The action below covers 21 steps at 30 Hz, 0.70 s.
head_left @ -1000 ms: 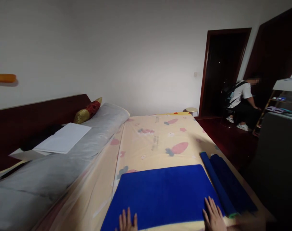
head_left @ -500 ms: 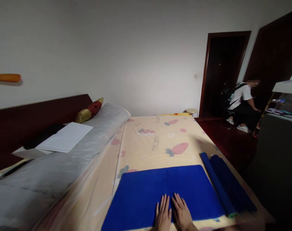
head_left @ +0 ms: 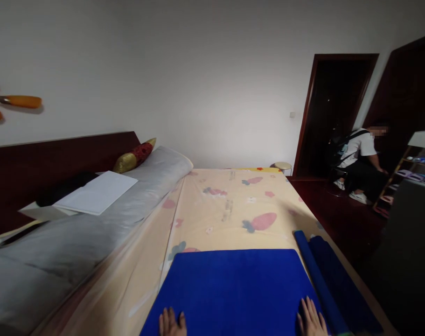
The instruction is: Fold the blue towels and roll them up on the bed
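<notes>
A blue mat (head_left: 238, 284) lies spread flat on the bed, over a cream sheet (head_left: 219, 224) with a pink strawberry-like print. Near the mat's lower left, my left hand (head_left: 172, 323) rests flat, fingers stretched out, holding nothing. My right hand (head_left: 312, 319) is laid on the mat's right edge with its fingers apart. Just right of that hand lies a rolled blue mat (head_left: 319, 280), and beyond it a folded dark blue piece (head_left: 343, 284). Both wrists are cut off by the bottom of the view.
Along the left runs a grey quilt (head_left: 103, 238) bearing white boards (head_left: 98, 192) and a red-gold cushion (head_left: 135, 156) by the headboard (head_left: 58, 158). A person (head_left: 361, 154) sits near the door. A dark cabinet (head_left: 408, 252) stands at the right; a stool (head_left: 282, 166) is behind the bed.
My hands have moved apart from the middle of the blue mat, the left one leftward and the right one to the right edge. The view has shifted slightly.
</notes>
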Each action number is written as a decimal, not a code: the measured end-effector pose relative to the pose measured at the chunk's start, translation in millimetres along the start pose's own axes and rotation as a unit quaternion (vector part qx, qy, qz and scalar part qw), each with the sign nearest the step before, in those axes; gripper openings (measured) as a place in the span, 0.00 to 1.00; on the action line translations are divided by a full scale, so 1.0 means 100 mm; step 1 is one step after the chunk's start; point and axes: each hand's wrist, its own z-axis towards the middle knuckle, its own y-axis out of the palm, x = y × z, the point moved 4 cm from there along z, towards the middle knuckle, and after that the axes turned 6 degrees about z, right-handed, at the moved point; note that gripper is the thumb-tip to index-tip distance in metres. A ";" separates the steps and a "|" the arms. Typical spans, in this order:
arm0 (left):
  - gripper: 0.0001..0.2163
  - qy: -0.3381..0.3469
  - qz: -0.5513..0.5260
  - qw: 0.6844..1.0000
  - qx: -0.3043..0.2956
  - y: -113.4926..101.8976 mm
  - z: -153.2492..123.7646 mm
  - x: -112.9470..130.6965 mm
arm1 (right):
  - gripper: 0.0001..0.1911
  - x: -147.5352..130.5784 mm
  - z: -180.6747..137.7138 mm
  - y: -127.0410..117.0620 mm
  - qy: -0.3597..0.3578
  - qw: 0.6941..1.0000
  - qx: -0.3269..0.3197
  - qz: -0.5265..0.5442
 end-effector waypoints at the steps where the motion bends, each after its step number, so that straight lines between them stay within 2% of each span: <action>1: 0.26 0.034 0.003 0.999 -0.017 0.00 -0.08 0.19 | 0.30 -0.19 -0.01 0.07 -0.014 1.000 -0.006 0.001; 4: 0.26 0.197 -0.002 0.977 -0.075 0.02 -0.44 0.95 | 0.27 -0.94 -0.02 0.38 -0.105 0.990 -0.081 0.038; 7: 0.26 0.306 -0.039 0.943 -0.128 0.09 -0.77 1.61 | 0.26 -1.57 0.05 0.70 -0.186 0.969 -0.143 0.072; 9: 0.27 0.371 -0.065 0.912 -0.163 0.17 -0.84 1.93 | 0.26 -1.82 0.20 0.84 -0.223 0.959 -0.150 0.088; 11: 0.27 0.414 -0.082 0.888 -0.182 0.22 -0.75 2.12 | 0.28 -1.95 0.41 0.89 -0.248 0.952 -0.148 0.102; 14: 0.26 0.427 -0.079 0.883 -0.177 0.22 -0.33 2.20 | 0.27 -1.91 0.83 0.80 -0.252 0.950 -0.146 0.111; 16: 0.25 0.409 -0.060 0.896 -0.163 0.19 0.05 2.14 | 0.26 -1.74 1.14 0.70 -0.220 0.959 -0.147 0.101; 18: 0.25 0.369 -0.028 0.917 -0.145 0.19 0.46 1.96 | 0.27 -1.43 1.41 0.61 -0.164 0.973 -0.142 0.075; 21: 0.25 0.267 0.037 0.957 -0.109 0.23 1.05 1.52 | 0.30 -0.80 1.68 0.49 -0.089 0.989 -0.111 0.027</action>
